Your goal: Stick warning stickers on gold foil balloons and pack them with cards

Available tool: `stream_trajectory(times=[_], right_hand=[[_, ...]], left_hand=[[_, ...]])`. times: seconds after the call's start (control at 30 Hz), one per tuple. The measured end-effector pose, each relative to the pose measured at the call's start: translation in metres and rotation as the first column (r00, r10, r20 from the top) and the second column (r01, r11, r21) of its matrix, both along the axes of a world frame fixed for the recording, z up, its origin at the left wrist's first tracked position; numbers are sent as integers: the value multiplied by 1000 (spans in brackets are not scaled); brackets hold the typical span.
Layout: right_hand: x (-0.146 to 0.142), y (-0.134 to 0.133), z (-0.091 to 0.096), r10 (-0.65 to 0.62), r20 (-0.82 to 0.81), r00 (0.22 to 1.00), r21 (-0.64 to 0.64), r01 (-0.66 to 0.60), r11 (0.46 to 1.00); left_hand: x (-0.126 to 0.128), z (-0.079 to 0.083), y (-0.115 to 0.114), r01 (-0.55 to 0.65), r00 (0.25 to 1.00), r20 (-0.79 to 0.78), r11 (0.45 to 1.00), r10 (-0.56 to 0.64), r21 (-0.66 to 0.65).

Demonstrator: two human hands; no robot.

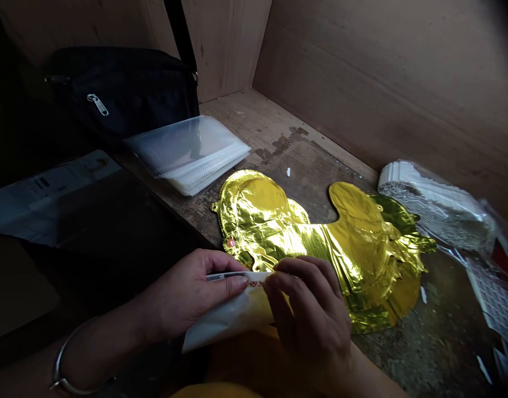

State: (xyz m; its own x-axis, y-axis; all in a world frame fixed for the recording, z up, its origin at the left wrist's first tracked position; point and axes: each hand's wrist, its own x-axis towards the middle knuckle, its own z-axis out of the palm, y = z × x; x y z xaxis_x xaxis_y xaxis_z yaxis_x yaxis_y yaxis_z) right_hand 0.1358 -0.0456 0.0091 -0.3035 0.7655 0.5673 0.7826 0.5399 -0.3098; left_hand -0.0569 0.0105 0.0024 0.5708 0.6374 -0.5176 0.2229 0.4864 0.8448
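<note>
A whitish plastic packet with a printed top edge is held between my hands at the table's front edge. My left hand, a silver bangle on its wrist, grips the packet's upper left with the thumb in front. At the packet's top right corner, the fingers of my right hand are pinched together on the edge. Yellow tints the packet's right side; I cannot tell whether something lies inside. Just beyond my hands, flat shiny gold foil balloons lie overlapping on the table.
A stack of clear plastic bags lies at the back left, before a black bag with a zip. Along the right wooden wall sits a bundle of white strips, with a patterned sheet nearer. Small white scraps dot the worn wooden table.
</note>
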Motion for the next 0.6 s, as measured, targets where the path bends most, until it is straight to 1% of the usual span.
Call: stream_trajectory(times=[0.1,0.27,0.37,0.43,0.53,0.6], right_hand=[[-2,6,6,-24,-2,1000,7,24,1000],[0,6,8,-43,-1,999,-53,42,998],[3,3,6,0,1,1000,-53,0,999],[5,0,3,43,38,998,-8,-43,999],[6,-3,0,87,108,990,57,-94,994],[5,-3,-2,91,124,988,38,-96,995]], left_hand=[[0,0,1,-5,1000,22,1000,6,-13],[0,1,0,-6,1000,26,1000,6,-6],[1,0,-1,-8,1000,25,1000,8,-12],[1,-3,-2,-9,999,31,1000,9,-3],[0,-9,-3,-9,1000,20,998,8,55],[-1,-13,-4,-1,1000,4,996,0,87]])
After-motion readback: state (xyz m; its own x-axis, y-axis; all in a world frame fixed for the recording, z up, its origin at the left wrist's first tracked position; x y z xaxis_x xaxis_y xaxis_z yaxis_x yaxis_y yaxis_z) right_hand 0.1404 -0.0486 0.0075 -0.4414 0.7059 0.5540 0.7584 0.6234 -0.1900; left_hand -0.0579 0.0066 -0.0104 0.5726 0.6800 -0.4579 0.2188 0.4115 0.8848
